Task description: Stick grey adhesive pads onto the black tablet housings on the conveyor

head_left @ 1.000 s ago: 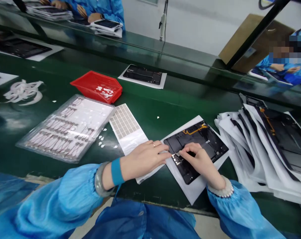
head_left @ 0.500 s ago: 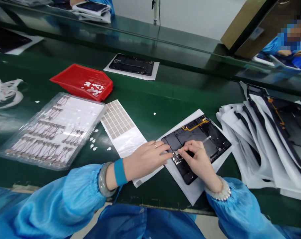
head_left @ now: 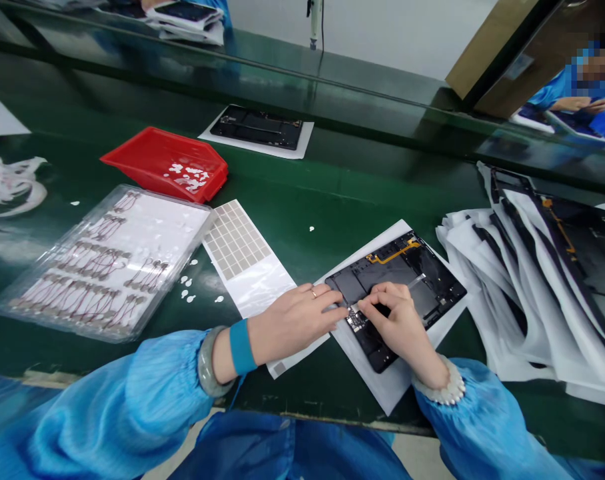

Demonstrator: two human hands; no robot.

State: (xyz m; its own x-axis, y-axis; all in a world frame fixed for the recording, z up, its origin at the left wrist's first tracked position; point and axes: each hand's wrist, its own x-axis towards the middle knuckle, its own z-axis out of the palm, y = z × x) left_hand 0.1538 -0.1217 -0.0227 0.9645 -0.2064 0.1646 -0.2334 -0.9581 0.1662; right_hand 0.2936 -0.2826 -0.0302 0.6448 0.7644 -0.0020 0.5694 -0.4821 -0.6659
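Note:
An opened tablet (head_left: 425,293) lies tilted on a white sheet (head_left: 382,390), its dark inside up, with an orange ribbon cable (head_left: 395,255) near its far edge. My left hand (head_left: 300,310) reaches over its left edge, fingers stretched out, their tips by the small circuit board (head_left: 355,319). On the board's other side, my right hand (head_left: 395,317) is closed in a pinch against the tablet. Whatever lies between its fingertips is too small to make out. A sheet of grey square stickers (head_left: 237,240) runs partly beneath my left hand.
Left, a clear tray (head_left: 177,227) holds rows of small wired parts; behind it sits a red bin (head_left: 147,160) with white scraps. Sheet-wrapped tablet housings (head_left: 502,287) are stacked at right. Another opened tablet (head_left: 257,128) lies at the back. A co-worker's hands (head_left: 582,105) show far right.
The back tablet and its sheet have shifted slightly left. At far left, the dark panel has gone from view and a white sheet shows there. My hands have barely moved.

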